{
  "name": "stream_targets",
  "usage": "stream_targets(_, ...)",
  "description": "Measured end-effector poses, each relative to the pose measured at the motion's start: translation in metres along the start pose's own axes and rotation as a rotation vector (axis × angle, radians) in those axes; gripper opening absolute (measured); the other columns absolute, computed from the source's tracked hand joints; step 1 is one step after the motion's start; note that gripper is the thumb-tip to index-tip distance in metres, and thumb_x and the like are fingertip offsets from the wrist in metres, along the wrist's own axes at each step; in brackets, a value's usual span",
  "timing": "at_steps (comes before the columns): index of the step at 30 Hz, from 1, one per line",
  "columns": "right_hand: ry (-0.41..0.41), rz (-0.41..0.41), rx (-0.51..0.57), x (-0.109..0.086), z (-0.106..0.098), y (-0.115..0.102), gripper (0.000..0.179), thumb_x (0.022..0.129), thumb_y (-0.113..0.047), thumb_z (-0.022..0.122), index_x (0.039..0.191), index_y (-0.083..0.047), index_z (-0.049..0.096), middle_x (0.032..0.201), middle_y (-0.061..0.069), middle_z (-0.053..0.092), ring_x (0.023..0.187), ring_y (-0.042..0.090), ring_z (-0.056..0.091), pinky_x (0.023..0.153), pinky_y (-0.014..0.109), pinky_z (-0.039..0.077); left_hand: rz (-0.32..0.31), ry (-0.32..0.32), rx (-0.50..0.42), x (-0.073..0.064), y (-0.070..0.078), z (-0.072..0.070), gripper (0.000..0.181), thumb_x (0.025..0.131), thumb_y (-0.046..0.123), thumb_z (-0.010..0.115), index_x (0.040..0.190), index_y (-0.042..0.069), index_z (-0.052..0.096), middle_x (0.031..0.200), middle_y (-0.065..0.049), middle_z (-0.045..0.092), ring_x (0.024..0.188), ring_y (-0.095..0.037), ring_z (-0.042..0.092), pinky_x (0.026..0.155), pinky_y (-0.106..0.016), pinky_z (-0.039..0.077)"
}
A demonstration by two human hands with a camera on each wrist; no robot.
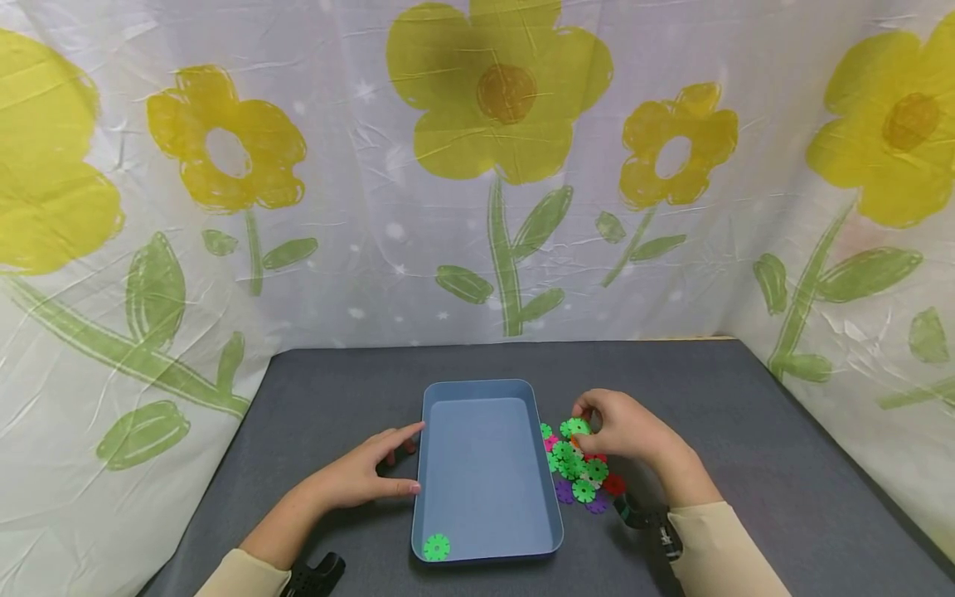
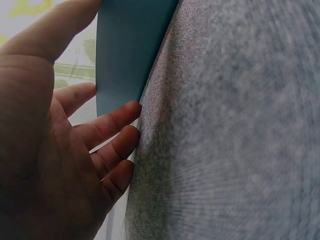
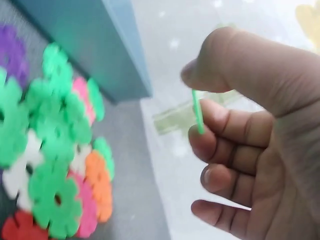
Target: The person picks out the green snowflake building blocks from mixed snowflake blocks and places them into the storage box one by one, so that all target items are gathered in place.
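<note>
A blue-grey tray lies on the table, with one green notched plastic disc in its near left corner. My left hand touches the tray's left side with its fingertips and thumb, the fingers fairly straight. Right of the tray, my right hand is above a pile of flower-shaped discs. In the right wrist view its thumb and fingers pinch a thin green disc, seen edge-on and lifted off the pile.
The pile holds several green discs, with red, purple, pink, orange and white ones among them. A dark grey table carries everything. Behind it hangs a curtain printed with yellow flowers.
</note>
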State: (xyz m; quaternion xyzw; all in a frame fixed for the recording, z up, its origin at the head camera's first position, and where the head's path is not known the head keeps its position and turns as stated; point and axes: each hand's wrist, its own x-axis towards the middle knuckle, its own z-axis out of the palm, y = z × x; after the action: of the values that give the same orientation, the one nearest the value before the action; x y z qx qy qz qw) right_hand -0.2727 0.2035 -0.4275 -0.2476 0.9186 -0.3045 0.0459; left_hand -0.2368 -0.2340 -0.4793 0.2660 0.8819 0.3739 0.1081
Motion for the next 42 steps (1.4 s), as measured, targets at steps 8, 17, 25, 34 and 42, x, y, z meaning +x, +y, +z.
stream_targets(8, 0.101, -0.154, 0.02, -0.004, 0.0, -0.037, 0.025, 0.085, -0.013, 0.079, 0.107, -0.019, 0.068, 0.098, -0.009, 0.061, 0.084, 0.022, 0.052, 0.071, 0.033, 0.046, 0.002, -0.001, -0.013, 0.0, -0.001, 0.0, 0.091, 0.09, 0.043, 0.08, 0.162, 0.015, 0.033, 0.132, -0.007, 0.055, 0.105, -0.024, 0.048, 0.087, -0.049, 0.04)
stream_targets(17, 0.13, -0.385, 0.018, -0.002, 0.017, -0.075, 0.026, 0.086, -0.011, 0.079, 0.109, -0.021, 0.07, 0.108, -0.013, 0.061, 0.087, 0.011, 0.055, 0.074, 0.032, 0.05, -0.028, -0.002, -0.001, 0.0, 0.0, 0.001, 0.091, 0.09, 0.045, 0.08, 0.162, 0.017, 0.034, 0.13, -0.003, 0.055, 0.107, -0.023, 0.049, 0.089, -0.049, 0.041)
stream_targets(25, 0.144, -0.554, 0.025, 0.004, 0.042, -0.095, 0.022, 0.088, -0.011, 0.077, 0.109, -0.017, 0.072, 0.109, -0.01, 0.063, 0.096, 0.007, 0.06, 0.076, 0.025, 0.051, -0.022, 0.007, 0.013, 0.001, -0.001, 0.001, 0.091, 0.089, 0.045, 0.08, 0.162, 0.015, 0.034, 0.128, -0.004, 0.055, 0.107, -0.024, 0.049, 0.09, -0.05, 0.041)
stream_targets(34, 0.117, -0.536, 0.024, 0.008, 0.07, -0.109, 0.018, 0.09, -0.015, 0.08, 0.107, -0.016, 0.074, 0.107, -0.009, 0.065, 0.1, 0.01, 0.063, 0.085, 0.029, 0.054, -0.018, 0.008, 0.008, 0.0, 0.002, 0.001, 0.091, 0.089, 0.044, 0.081, 0.161, 0.013, 0.035, 0.129, -0.005, 0.056, 0.104, -0.025, 0.048, 0.088, -0.048, 0.041)
stream_targets(42, 0.047, -0.507, -0.057, 0.011, 0.094, -0.112, 0.012, 0.091, -0.02, 0.081, 0.101, -0.017, 0.076, 0.106, -0.01, 0.067, 0.1, 0.006, 0.063, 0.089, 0.021, 0.049, -0.015, 0.004, -0.002, 0.0, 0.002, 0.001, 0.09, 0.09, 0.043, 0.08, 0.162, 0.014, 0.034, 0.13, -0.005, 0.056, 0.105, -0.025, 0.049, 0.088, -0.049, 0.042)
